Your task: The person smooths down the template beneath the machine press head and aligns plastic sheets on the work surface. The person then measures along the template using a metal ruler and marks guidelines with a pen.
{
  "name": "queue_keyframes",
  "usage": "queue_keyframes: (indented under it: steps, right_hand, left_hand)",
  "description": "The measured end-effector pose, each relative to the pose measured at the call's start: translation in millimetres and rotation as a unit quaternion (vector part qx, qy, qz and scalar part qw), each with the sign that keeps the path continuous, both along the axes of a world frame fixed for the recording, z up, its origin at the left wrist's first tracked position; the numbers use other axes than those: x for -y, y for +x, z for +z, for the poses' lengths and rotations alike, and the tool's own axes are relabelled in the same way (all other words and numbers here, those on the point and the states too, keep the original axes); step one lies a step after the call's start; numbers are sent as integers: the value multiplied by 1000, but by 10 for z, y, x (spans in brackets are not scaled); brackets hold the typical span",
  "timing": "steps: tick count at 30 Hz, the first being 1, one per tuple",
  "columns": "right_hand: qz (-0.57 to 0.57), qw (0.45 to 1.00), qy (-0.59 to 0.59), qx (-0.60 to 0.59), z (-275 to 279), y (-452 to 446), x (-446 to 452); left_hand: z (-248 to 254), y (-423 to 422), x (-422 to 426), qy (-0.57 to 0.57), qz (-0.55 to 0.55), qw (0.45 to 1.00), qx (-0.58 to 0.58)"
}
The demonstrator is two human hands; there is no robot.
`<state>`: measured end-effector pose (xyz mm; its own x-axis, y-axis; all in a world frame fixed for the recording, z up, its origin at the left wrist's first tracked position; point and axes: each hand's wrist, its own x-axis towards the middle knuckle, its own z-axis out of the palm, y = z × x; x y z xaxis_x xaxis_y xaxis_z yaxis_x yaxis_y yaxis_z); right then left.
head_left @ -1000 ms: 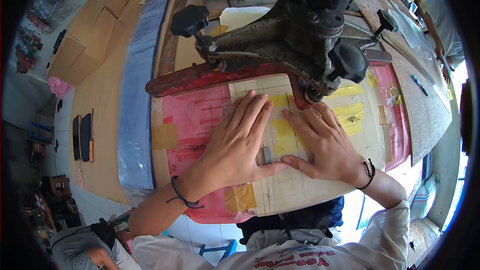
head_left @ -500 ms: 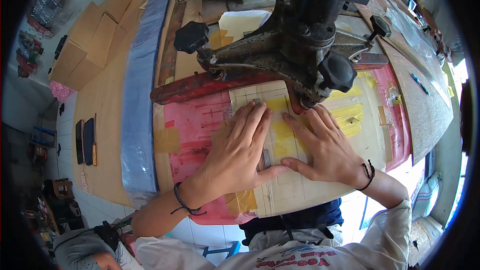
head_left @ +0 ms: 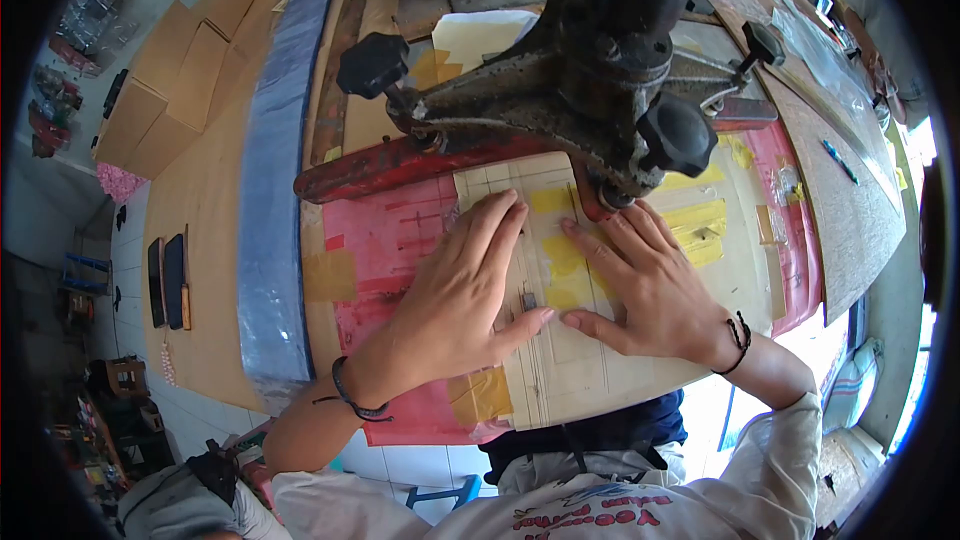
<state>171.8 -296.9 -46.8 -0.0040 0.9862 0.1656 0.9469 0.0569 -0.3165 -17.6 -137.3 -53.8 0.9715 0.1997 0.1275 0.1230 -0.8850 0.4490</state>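
Observation:
My left hand (head_left: pixel 455 285) rests with fingers stretched out at the left edge of a cream board (head_left: pixel 600 380), its thumb pointing right. My right hand (head_left: pixel 650 285) lies spread on the same board, fingertips close beside a metal foot of the press head (head_left: pixel 500 115). The board carries drawn lines, yellow tape strips (head_left: pixel 700 225) and a small dark grey piece (head_left: pixel 530 301) between my hands. Under it is a pink-red sheet (head_left: pixel 380 230). A red bar (head_left: pixel 370 175) of the press crosses behind my fingers. Neither hand grasps anything.
A blue plastic-wrapped strip (head_left: pixel 280 170) runs along the left. Beyond it are a cardboard box (head_left: pixel 165 90) and dark flat cases (head_left: pixel 174 280). A pen (head_left: pixel 840 162) lies on the right-hand board. Another person (head_left: pixel 190 500) is at lower left, and a blue stool (head_left: pixel 445 492) stands below.
My left hand has slid slightly left and its thumb has drawn away from my right thumb, uncovering more of the small grey piece. My right hand stays almost in place.

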Motion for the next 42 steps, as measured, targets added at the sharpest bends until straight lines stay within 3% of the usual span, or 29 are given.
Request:
queue_keyframes:
  steps: [26, 39, 42]
  right_hand:
    - [21, 1000, -15, -10, -17, 57, 34]
    - [16, 1000, 8, 2, -50, 49, 54]
    - [-2, 999, 21, -47, -39, 62, 67]
  left_hand:
    - [9, -39, -223, -45, -36, 998, -20]
    - [94, 8, -174, 33, -56, 998, -1]
    - [59, 23, -164, 39, -66, 997, -3]
